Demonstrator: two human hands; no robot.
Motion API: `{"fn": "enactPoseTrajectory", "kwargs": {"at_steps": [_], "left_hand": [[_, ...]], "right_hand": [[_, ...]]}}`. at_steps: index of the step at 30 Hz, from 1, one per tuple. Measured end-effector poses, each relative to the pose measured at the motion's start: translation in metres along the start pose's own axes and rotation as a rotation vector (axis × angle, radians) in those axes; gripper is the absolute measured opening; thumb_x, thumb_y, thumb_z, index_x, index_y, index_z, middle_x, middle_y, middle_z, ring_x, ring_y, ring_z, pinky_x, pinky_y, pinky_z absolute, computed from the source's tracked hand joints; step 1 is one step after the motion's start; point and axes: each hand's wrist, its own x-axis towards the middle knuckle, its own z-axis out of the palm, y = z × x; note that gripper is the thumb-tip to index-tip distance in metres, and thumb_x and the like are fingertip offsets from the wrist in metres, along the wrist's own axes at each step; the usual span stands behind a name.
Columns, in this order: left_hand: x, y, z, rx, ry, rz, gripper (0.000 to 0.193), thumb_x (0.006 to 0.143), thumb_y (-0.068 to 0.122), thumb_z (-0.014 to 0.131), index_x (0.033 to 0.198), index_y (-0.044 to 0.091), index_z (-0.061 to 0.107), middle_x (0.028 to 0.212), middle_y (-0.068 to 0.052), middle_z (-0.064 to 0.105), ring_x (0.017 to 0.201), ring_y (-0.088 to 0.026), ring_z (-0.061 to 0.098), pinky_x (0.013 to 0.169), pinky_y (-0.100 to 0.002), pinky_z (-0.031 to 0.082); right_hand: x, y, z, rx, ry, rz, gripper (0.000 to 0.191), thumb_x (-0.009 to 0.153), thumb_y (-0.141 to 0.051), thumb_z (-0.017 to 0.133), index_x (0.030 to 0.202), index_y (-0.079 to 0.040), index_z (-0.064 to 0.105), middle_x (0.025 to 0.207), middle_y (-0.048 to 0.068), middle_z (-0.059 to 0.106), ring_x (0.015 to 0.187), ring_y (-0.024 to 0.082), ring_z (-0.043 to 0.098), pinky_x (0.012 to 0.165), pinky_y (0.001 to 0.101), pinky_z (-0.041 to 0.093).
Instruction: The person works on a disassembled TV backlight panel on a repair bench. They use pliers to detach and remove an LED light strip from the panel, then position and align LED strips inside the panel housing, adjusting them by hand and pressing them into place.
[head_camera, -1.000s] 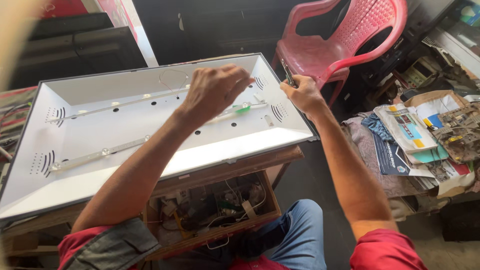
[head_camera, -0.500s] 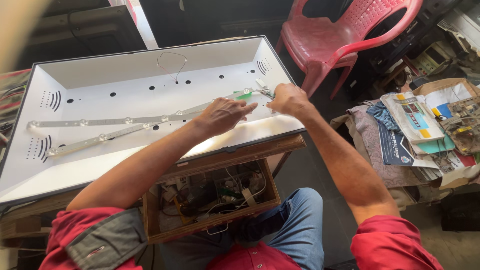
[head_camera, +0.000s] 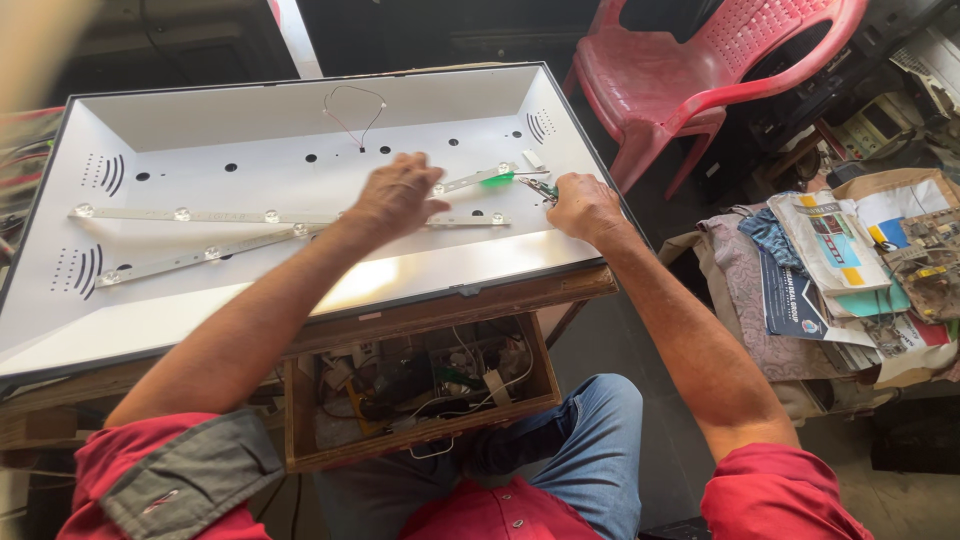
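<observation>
Right grip: right hand pinching green-handled tool at light strip end.
Left grip: left hand spread, pressing strip steady on white panel.

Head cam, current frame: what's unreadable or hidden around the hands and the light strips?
- Head view: part of the light strip is hidden under the left hand.
- Tool in the right hand: only its tip shows, too small to identify; the fist covers its handle.
- Open drawer: contents shadowed and tangled.
- White panel: left edge cut off by the frame.
</observation>
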Motion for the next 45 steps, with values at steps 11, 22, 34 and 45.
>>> {"fn": "enactPoseTrajectory", "kwargs": {"at_steps": [11,22,34,45], "left_hand": [[-0.028,-0.04,-0.011,0.004,-0.235,-0.227,0.021,0.095,0.029,0.068,0.104,0.011,0.073,0.105,-0.009,0.069,0.103,-0.024,0.068,0.095,-0.043,0.051],[-0.037,-0.053,-0.027,-0.012,-0.117,-0.154,0.016,0.099,0.023,0.061,0.107,0.012,0.07,0.084,-0.005,0.075,0.082,-0.021,0.072,0.085,-0.04,0.054],[-0.085,-0.03,-0.054,-0.121,-0.015,0.053,0.031,0.095,0.025,0.061,0.118,0.006,0.069,0.103,-0.012,0.07,0.089,-0.026,0.067,0.085,-0.043,0.054],[-0.259,0.094,0.0,-0.527,0.39,0.398,0.017,0.094,0.013,0.075,0.107,0.005,0.068,0.073,-0.004,0.059,0.062,-0.022,0.061,0.055,-0.037,0.048]], "right_hand": [[-0.017,-0.004,-0.002,-0.016,0.027,-0.096,0.034,0.086,-0.024,0.069,0.114,-0.004,0.07,0.112,0.022,0.072,0.112,0.038,0.066,0.099,0.0474,0.05],[0.007,0.015,-0.01,0.24,0.183,-0.147,0.026,0.089,-0.021,0.068,0.112,-0.009,0.071,0.104,0.024,0.072,0.104,0.038,0.071,0.091,0.0473,0.055],[0.089,-0.038,-0.016,0.095,0.134,-0.088,0.029,0.086,-0.019,0.073,0.113,-0.008,0.073,0.113,0.021,0.071,0.113,0.037,0.065,0.098,0.0459,0.051],[0.112,-0.039,0.008,0.117,0.115,-0.12,0.021,0.089,-0.012,0.067,0.107,-0.006,0.076,0.115,0.023,0.072,0.112,0.037,0.067,0.098,0.0456,0.052]]}}
